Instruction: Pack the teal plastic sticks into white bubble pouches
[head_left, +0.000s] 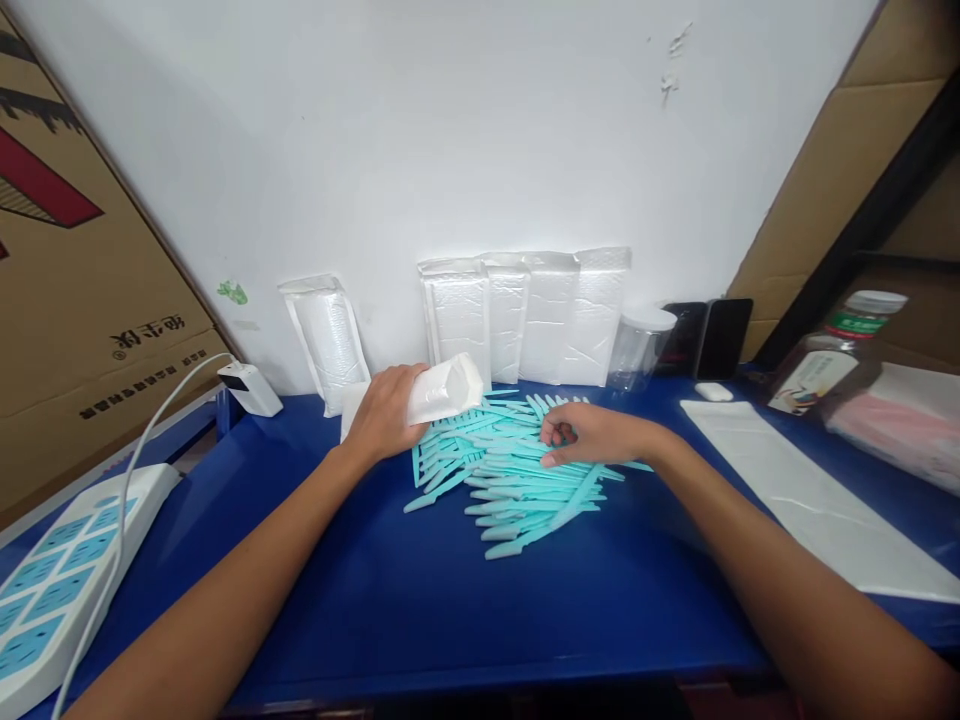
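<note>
Here the left hand [386, 412] grips a white pouch [444, 389], mouth facing right, near the counter's [375, 590] back edge. Just right of it, the right hand [592, 436] rests half-curled on the teal sticks [510, 470], which mostly lie crosswise; whether it pinches one I cannot tell.

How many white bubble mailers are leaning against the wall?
5. One mailer stands alone at the left; four stand in an overlapping row. More may hide behind them.

We lose the power strip [67, 570] off the lower-left edge; our right hand [592, 435] hides some turquoise sticks [510, 480]; the bottle [832, 360] label is unreadable.
</note>
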